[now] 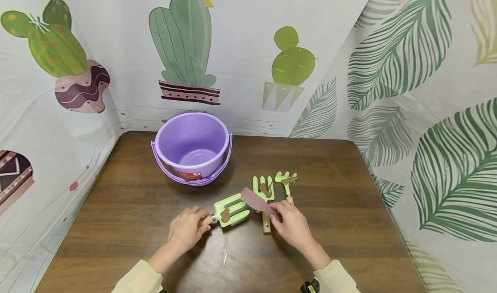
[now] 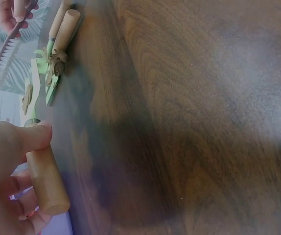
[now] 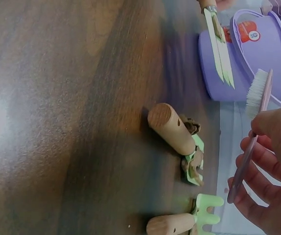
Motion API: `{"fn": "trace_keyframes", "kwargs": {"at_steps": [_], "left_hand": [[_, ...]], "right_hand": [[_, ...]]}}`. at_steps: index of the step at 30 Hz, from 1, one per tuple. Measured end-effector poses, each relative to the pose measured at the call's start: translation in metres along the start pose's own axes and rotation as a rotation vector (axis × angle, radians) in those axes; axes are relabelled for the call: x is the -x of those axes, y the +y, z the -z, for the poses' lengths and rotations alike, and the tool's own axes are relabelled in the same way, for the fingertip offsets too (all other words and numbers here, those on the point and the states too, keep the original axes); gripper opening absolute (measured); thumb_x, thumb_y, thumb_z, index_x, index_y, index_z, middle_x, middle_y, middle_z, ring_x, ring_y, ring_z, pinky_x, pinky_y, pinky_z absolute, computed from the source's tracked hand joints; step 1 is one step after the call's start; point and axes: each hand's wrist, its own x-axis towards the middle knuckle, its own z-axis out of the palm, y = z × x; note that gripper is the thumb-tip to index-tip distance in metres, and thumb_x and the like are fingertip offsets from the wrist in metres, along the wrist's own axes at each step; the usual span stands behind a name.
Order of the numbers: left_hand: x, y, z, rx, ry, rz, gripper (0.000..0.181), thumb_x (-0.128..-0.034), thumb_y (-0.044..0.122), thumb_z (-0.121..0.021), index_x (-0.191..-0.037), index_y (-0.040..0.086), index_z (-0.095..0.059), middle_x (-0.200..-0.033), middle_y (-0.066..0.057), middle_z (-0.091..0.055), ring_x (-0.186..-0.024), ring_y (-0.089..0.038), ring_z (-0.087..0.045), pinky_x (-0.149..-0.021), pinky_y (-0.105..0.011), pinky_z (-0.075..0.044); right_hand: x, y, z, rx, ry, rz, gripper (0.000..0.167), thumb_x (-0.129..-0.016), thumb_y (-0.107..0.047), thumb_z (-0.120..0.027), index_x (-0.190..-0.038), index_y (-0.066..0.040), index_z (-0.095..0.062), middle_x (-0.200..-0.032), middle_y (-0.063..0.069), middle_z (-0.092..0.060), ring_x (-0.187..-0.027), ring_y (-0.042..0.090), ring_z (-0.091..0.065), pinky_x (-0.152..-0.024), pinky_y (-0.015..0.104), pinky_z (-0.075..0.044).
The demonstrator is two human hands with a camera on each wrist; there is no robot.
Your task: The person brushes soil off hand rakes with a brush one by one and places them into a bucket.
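My left hand grips the wooden handle of a light-green garden fork, thumb along the top. Brown muddy-looking clumps stick to the fork near the base of its tines. In my right hand is a dusty-pink brush, pinched by its handle. The brush's white bristles face the fork; in the right wrist view a gap separates the two. Beneath the brush lies a second green fork-like tool, with a small green rake to its right. Both carry brown clumps and have wooden handles.
A purple bucket stands at the back left of the brown wooden table, its handle lowered at the front. A printed cloth with cacti and leaves hangs behind and around the table. A shiny mark shows near the front.
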Motion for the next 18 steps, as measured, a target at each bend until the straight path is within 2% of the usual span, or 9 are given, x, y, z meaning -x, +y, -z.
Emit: {"fn": "trace_keyframes", "kwargs": {"at_steps": [4,7,11,12,15,18], "left_hand": [[-0.002,0.0,0.0,-0.028,0.027,-0.022,0.03,-0.0651,0.029,-0.08,-0.091,0.022,-0.067,-0.082,0.006,-0.057,-0.075,-0.019,-0.057,-0.07,-0.035,-0.049],[-0.004,0.001,0.0,-0.038,0.046,-0.029,0.029,-0.0647,0.029,-0.081,-0.09,0.023,-0.068,-0.081,0.007,-0.056,-0.073,-0.019,-0.055,-0.064,-0.033,-0.047],[-0.007,0.004,0.001,-0.043,0.046,-0.035,0.03,-0.0659,0.03,-0.08,-0.092,0.024,-0.067,-0.082,0.006,-0.056,-0.078,-0.021,-0.057,-0.069,-0.035,-0.048],[-0.008,0.005,0.001,-0.043,0.046,-0.037,0.03,-0.0662,0.03,-0.08,-0.093,0.024,-0.067,-0.083,0.006,-0.056,-0.079,-0.021,-0.058,-0.07,-0.036,-0.049],[-0.009,0.007,0.001,-0.04,0.046,-0.047,0.031,-0.0668,0.03,-0.079,-0.094,0.023,-0.067,-0.084,0.006,-0.057,-0.082,-0.022,-0.06,-0.075,-0.038,-0.049],[-0.009,0.009,0.001,-0.041,0.058,-0.057,0.032,-0.0667,0.03,-0.08,-0.095,0.023,-0.068,-0.085,0.005,-0.058,-0.084,-0.022,-0.061,-0.078,-0.038,-0.049]], "right_hand": [[-0.002,-0.004,-0.001,0.036,0.022,0.081,0.024,-0.072,-0.013,-0.073,-0.096,-0.016,-0.068,-0.079,-0.008,-0.057,-0.067,0.005,-0.048,-0.055,0.024,-0.044],[-0.005,-0.007,-0.003,0.055,0.046,0.148,0.024,-0.072,-0.013,-0.073,-0.095,-0.015,-0.068,-0.082,-0.006,-0.06,-0.069,0.01,-0.052,-0.067,0.032,-0.048],[-0.008,-0.012,-0.006,0.071,0.067,0.204,0.024,-0.071,-0.014,-0.072,-0.095,-0.016,-0.069,-0.083,-0.005,-0.061,-0.07,0.015,-0.053,-0.082,0.041,-0.04],[-0.009,-0.014,-0.006,0.076,0.069,0.211,0.024,-0.071,-0.015,-0.072,-0.095,-0.016,-0.069,-0.083,-0.006,-0.061,-0.07,0.015,-0.053,-0.083,0.042,-0.039],[-0.011,-0.019,-0.008,0.08,0.064,0.234,0.025,-0.071,-0.016,-0.072,-0.095,-0.018,-0.069,-0.083,-0.007,-0.06,-0.07,0.013,-0.053,-0.077,0.036,-0.041],[-0.012,-0.024,-0.009,0.08,0.045,0.247,0.025,-0.071,-0.015,-0.072,-0.096,-0.019,-0.069,-0.082,-0.008,-0.06,-0.071,0.011,-0.053,-0.066,0.028,-0.044]]}}
